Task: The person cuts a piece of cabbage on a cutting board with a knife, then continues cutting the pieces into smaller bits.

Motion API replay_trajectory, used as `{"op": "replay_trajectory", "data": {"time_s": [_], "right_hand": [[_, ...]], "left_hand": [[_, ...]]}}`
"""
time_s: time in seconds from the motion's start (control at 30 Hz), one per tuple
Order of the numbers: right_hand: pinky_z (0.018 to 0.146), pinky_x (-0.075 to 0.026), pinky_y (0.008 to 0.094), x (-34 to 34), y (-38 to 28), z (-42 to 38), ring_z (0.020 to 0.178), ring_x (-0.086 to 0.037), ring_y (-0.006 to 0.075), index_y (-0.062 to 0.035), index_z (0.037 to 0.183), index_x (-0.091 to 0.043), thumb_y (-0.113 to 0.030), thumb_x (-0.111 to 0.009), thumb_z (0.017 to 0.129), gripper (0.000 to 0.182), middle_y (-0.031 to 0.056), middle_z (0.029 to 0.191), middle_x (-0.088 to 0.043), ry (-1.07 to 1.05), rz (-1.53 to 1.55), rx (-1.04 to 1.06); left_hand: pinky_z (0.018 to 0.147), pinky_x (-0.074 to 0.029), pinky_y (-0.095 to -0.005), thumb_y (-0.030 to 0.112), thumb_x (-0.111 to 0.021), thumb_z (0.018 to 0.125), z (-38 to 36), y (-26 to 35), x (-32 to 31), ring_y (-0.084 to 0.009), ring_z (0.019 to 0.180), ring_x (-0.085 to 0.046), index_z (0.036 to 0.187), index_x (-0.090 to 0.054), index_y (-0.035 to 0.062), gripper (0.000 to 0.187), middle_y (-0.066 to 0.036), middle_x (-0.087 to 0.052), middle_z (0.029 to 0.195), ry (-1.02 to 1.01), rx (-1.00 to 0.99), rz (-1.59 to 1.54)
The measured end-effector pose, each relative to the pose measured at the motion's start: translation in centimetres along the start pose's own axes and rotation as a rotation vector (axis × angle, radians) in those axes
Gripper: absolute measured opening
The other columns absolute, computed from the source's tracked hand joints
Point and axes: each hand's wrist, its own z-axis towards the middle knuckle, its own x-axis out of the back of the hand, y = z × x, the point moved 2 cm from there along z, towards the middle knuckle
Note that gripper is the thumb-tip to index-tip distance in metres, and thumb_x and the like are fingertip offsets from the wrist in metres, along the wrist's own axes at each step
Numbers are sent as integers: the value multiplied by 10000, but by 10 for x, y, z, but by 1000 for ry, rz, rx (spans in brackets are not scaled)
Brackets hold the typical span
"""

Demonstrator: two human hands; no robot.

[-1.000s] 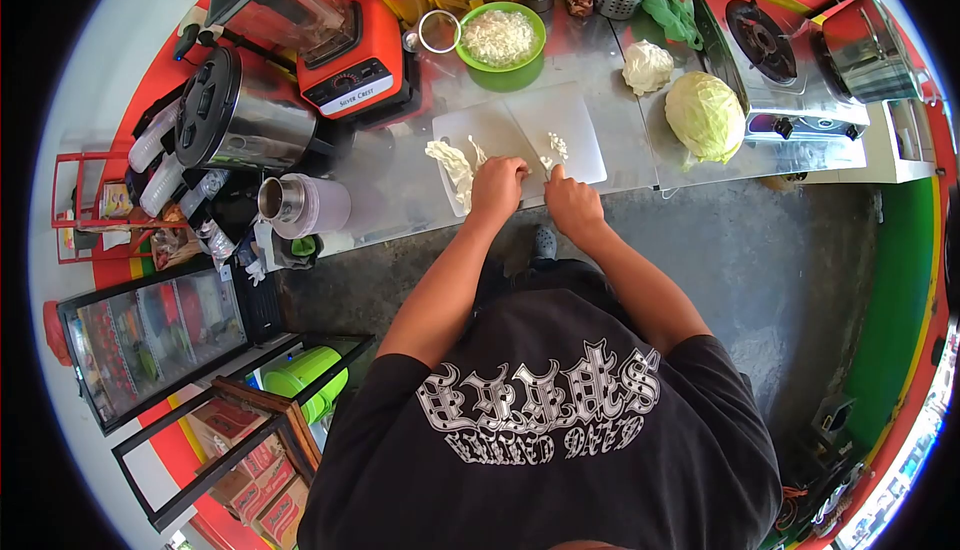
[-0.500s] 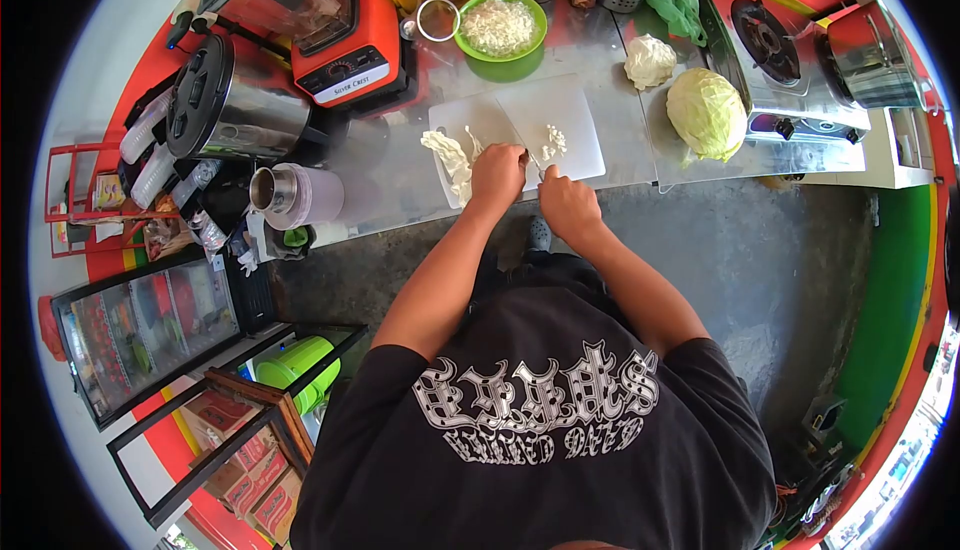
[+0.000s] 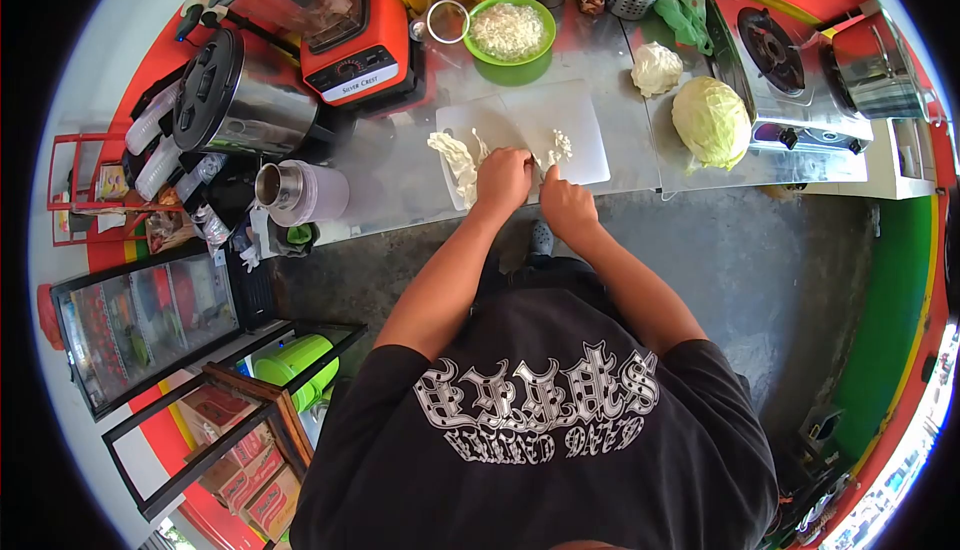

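Observation:
On the white cutting board lie pale cabbage leaves at the left and small chopped bits at the right. My left hand is closed over the board beside the leaves; its fingertips press on pale pieces that are mostly hidden. Close to its right, my right hand is wrapped round a knife, whose handle is largely covered by the fingers. The blade shows only as a thin sliver between the hands.
Behind the board stands a green bowl of shredded cabbage. A whole cabbage, a smaller piece and a stove are at the right. A red blender, steel pot and flask stand left.
The view has shifted slightly, so the counter items appear a little further right. Both hands stay close together over the board, with only slight movement at the knife.

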Motion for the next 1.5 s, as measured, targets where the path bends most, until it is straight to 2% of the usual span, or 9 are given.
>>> {"op": "replay_trajectory", "data": {"time_s": [0.17, 0.23, 0.47, 0.63, 0.87, 0.93, 1.17, 1.33, 1.5], "right_hand": [[706, -606, 490, 4, 3, 0, 826, -754, 388, -7, 1067, -513, -294, -549, 1030, 291, 204, 838, -745, 21, -18, -3], [650, -618, 453, 6, 2, -3, 781, -764, 364, -22, 1014, -532, -188, -483, 1013, 173, 194, 807, -747, 62, -48, 42], [695, -618, 459, 3, 0, -3, 826, -763, 365, -20, 1027, -531, -179, -484, 1007, 167, 202, 851, -752, -16, -17, 7], [699, -616, 457, 17, -6, -11, 828, -764, 356, -24, 1037, -522, -200, -514, 1002, 180, 194, 861, -756, -30, -51, 10], [694, -614, 450, 14, -3, 1, 809, -762, 364, -19, 1054, -519, -289, -564, 1026, 275, 188, 839, -755, -46, -82, 24], [690, -613, 453, 22, -5, -2, 799, -761, 365, -18, 1054, -519, -291, -563, 1027, 278, 186, 830, -754, -59, -83, 40], [711, -606, 463, 1, -6, -2, 813, -755, 378, -18, 1061, -519, -280, -538, 1035, 264, 205, 854, -751, -19, -9, -18], [720, -602, 473, 17, -7, 0, 827, -752, 386, -16, 1064, -517, -291, -537, 1035, 278, 211, 861, -750, -37, -23, 10], [734, -599, 482, 6, -9, -6, 836, -751, 390, -13, 1071, -510, -302, -535, 1038, 292, 220, 860, -747, -26, -3, -14]], "left_hand": [[732, -534, -506, 141, -652, 877, 0, -5, -6, -399, 819, -672, 803, -703, 34, 139, -186, -690, 802, -21, 5, 17], [753, -548, -491, 112, -647, 851, -2, -4, -5, -380, 835, -672, 801, -719, 37, 115, -166, -699, 827, -4, -24, 28], [814, -528, -464, 121, -647, 876, -15, -5, -9, -364, 876, -644, 826, -724, 46, 119, -146, -677, 828, 91, -35, 10], [843, -519, -450, 130, -647, 888, -17, -5, -9, -338, 917, -637, 867, -727, 48, 116, -121, -674, 863, 154, -71, -49], [828, -506, -451, 115, -687, 873, -21, -6, -11, -347, 913, -631, 908, -733, 36, 98, -119, -683, 880, 169, -19, -78], [861, -514, -447, 101, -662, 868, -21, -4, -7, -330, 920, -630, 892, -727, 48, 87, -108, -673, 871, 149, -15, -77], [840, -499, -452, 117, -670, 886, -19, -7, -9, -340, 932, -625, 904, -728, 32, 104, -121, -678, 886, 173, -50, -76], [871, -502, -451, 108, -675, 866, -18, -8, -7, -343, 940, -628, 909, -730, 36, 101, -128, -681, 888, 92, 2, -86], [857, -506, -457, 96, -669, 861, -18, -9, -9, -351, 937, -629, 896, -727, 40, 89, -127, -682, 881, 124, -13, -65]]}}
